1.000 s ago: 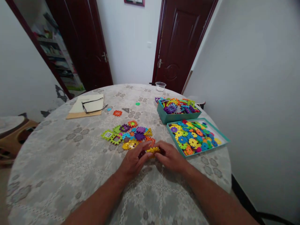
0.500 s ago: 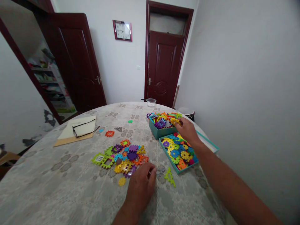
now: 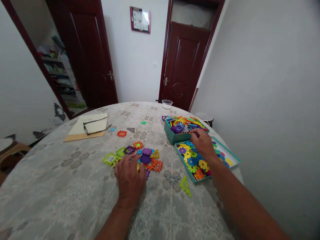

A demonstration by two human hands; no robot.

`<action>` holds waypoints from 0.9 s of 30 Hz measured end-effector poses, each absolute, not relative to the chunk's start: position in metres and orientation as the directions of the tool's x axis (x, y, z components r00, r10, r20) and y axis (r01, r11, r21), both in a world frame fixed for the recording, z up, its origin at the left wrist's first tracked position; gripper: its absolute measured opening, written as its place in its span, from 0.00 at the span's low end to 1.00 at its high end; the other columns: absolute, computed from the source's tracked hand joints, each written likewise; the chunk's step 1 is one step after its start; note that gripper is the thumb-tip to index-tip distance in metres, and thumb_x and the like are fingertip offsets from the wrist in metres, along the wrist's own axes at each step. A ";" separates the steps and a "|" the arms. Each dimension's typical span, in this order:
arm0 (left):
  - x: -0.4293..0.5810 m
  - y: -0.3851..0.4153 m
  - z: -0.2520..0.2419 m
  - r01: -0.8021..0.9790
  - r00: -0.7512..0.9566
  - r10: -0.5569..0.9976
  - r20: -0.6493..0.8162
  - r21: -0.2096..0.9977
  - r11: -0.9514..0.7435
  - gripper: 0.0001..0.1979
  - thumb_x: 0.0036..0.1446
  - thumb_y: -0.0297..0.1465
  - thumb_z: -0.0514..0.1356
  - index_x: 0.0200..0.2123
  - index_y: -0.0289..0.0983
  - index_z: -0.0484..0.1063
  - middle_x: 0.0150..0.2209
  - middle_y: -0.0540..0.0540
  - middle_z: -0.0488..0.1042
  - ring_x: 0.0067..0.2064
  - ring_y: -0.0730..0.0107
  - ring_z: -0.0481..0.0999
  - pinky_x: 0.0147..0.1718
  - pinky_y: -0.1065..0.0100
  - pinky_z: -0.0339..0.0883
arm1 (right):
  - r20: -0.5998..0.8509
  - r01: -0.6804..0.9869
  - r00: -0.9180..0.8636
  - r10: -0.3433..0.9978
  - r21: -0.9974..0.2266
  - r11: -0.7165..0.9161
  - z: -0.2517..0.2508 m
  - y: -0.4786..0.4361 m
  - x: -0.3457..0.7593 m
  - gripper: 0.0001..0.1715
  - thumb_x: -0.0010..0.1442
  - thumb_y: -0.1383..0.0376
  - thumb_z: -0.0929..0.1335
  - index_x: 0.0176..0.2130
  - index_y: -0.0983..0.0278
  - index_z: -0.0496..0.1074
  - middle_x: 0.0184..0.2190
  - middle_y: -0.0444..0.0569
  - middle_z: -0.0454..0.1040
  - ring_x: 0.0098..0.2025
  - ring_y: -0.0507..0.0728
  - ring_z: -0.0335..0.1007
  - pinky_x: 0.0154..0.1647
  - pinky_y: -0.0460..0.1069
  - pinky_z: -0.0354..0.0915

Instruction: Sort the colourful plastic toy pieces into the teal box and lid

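Note:
A flat cluster of joined colourful plastic pieces point(image 3: 146, 155) lies on the lace-covered round table point(image 3: 62, 186). My left hand point(image 3: 130, 180) rests flat on the cluster's near edge, fingers stretched over the yellow pieces. My right hand point(image 3: 203, 144) hovers over the shallow teal tray point(image 3: 233, 160) of gear-shaped pieces. Its curled fingertips reach the rim of the deeper teal box point(image 3: 175, 136), which is heaped with pieces. What those fingers pinch, if anything, is hidden. A green triangular piece point(image 3: 185, 185) lies loose between my arms.
Loose pieces lie farther back: an orange square point(image 3: 122, 133), a grey triangle point(image 3: 130, 129), a small green one point(image 3: 143, 122). Glasses point(image 3: 96, 124) rest on a notebook point(image 3: 75, 135) at back left. A clear cup point(image 3: 167, 103) stands at the far edge. The wall is close on the right.
My hands have parted from the yellow piece held between them. The right went to the boxes and now sits over the tray; the left slid left onto the cluster.

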State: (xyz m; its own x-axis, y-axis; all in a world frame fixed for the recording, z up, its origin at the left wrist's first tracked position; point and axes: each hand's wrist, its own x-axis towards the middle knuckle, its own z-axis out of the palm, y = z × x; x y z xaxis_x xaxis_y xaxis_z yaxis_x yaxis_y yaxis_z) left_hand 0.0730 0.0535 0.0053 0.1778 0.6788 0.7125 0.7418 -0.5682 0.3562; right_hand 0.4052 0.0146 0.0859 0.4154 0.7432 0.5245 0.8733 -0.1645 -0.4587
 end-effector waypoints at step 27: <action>0.073 0.060 -0.015 0.771 0.193 0.821 0.537 0.435 -0.466 0.15 0.58 0.23 0.55 0.43 0.39 0.77 0.44 0.42 0.78 0.51 0.51 0.72 0.56 0.51 0.61 | -0.085 0.944 -0.125 0.988 -0.316 0.092 0.046 -0.044 0.301 0.06 0.59 0.69 0.70 0.39 0.62 0.71 0.39 0.50 0.75 0.40 0.57 0.71 0.38 0.48 0.58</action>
State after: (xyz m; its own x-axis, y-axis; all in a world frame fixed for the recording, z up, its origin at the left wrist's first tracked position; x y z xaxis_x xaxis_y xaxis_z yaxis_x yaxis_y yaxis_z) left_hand 0.0727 0.0597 -0.0147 0.1931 0.8213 0.5368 0.7707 -0.4656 0.4351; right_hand 0.3011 -0.0441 0.0463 -0.1250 0.9885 -0.0854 0.9443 0.0921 -0.3160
